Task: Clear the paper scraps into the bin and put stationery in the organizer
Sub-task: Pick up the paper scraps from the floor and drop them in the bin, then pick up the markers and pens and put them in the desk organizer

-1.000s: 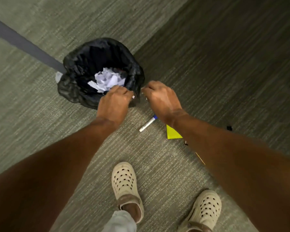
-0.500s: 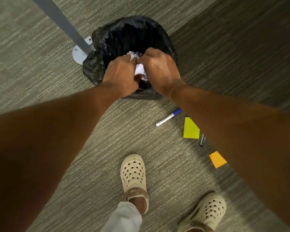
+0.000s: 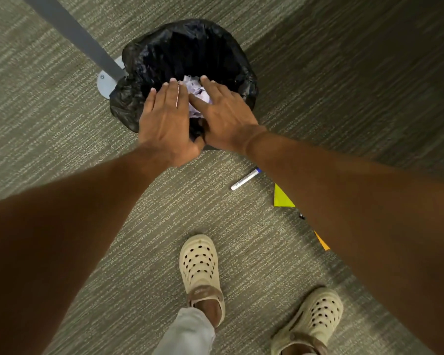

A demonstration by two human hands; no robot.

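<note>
Two cream clogs [image 3: 200, 262] are seen nearest, on grey carpet [image 3: 62, 111]. Further out, a marker [image 3: 245, 179], yellow scrap [image 3: 281, 198] & orange scrap [image 3: 323, 243] are left on carpet by R forearm. Left hand [image 3: 166, 121] & right hand [image 3: 223, 111] are held flat, fingers spread, nothing gripped, over black-lined bin [image 3: 185, 55]; white paper scraps [image 3: 196, 92] are seen inside, btwn hands. Grey post [image 3: 75, 34] is seen behind.

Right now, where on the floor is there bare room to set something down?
Bare carpet left of the bin, beyond the grey post, and between the marker and left shoe. Crowded: under the right forearm, with yellow and orange scraps.
</note>
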